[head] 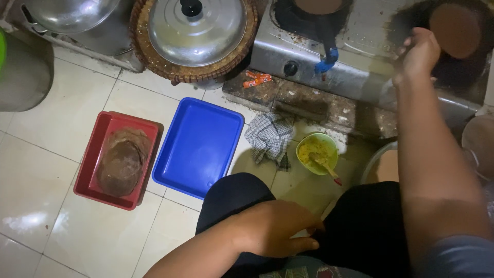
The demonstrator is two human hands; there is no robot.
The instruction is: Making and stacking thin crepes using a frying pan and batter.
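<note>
We reach our right hand [419,51] up to one o'clock, fingers loosely curled and just touching the edge of the round brown flatbread [455,30] lying on the dark pan [411,20] of the steel stove [355,67]; whether it grips the edge we cannot tell. Our left hand [275,226] rests slack and empty on our dark-clad knee at six o'clock, out of the heat's way.

The containers sit on the tiled floor [51,154] within arm's reach. At nine o'clock the red tray [90,159] holds a stack of brown flatbreads [122,160]. Beside it, touching, the blue tray [198,146] stands bare. The small green bowl [316,153] holds yellow crumbly filling with a spoon, near a checked cloth [270,136]. At twelve o'clock a metal lid [198,28] covers a woven basket [242,44].
</note>
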